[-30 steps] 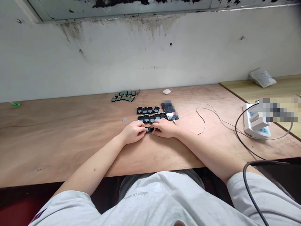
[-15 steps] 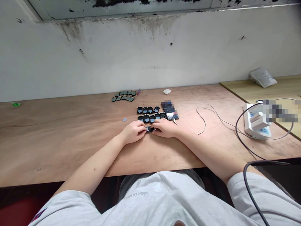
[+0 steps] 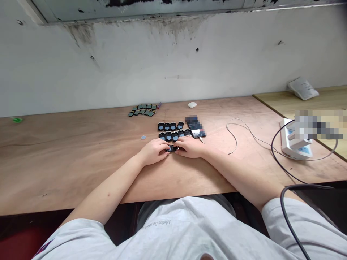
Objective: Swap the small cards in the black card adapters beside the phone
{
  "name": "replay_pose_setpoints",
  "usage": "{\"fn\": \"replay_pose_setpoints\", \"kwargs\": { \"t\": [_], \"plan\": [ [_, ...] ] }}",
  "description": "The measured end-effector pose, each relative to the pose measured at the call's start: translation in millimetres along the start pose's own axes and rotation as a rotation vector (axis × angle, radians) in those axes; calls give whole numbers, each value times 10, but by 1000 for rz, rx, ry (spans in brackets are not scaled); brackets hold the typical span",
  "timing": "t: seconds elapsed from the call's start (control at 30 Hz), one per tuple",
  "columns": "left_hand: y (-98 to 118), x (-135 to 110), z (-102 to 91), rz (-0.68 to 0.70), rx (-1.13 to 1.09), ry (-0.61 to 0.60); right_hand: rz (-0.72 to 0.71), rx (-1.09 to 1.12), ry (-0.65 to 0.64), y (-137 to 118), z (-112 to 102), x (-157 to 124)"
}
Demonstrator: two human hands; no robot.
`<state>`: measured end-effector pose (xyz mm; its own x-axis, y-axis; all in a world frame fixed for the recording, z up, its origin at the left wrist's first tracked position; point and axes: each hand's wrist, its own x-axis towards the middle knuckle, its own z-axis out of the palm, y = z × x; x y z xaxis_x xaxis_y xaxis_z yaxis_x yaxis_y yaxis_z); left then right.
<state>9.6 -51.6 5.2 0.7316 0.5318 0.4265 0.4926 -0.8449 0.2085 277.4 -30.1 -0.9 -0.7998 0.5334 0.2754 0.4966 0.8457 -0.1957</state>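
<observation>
Between my two hands, low over the wooden table, is a small black plastic case [image 3: 171, 148] with a pale blue-grey patch. My left hand [image 3: 154, 151] grips its left end, fingers closed. At its right end, the bent fingers of my right hand [image 3: 189, 147] are closed on it too; they hide part of the case. Just beyond lie two rows of similar black cases [image 3: 168, 136] with blue-grey patches. A small pale blue-grey piece [image 3: 143, 137] rests to the left of these rows.
Several flat grey-green screen-like pieces [image 3: 143, 111] lie near the wall beside a small purple tool [image 3: 159, 105]. A phone [image 3: 195, 127] with a white cable sits right of the cases. Farther off are a white earbud case [image 3: 192, 104] and a power strip [image 3: 295, 148] with cables.
Both hands stay at the black case, almost still. The fingers of my left hand have shifted slightly over its left part.
</observation>
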Motion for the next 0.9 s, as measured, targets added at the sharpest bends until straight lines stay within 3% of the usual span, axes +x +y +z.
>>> {"fn": "replay_pose_setpoints", "kwargs": {
  "t": [0.6, 0.9],
  "plan": [
    [-70, -26, 59, 11, -12, 26, -6, 22, -2, -5, -19, 4],
    [16, 34, 40, -12, -12, 19, 3, 40, 5, -5, -11, 7]
  ]
}}
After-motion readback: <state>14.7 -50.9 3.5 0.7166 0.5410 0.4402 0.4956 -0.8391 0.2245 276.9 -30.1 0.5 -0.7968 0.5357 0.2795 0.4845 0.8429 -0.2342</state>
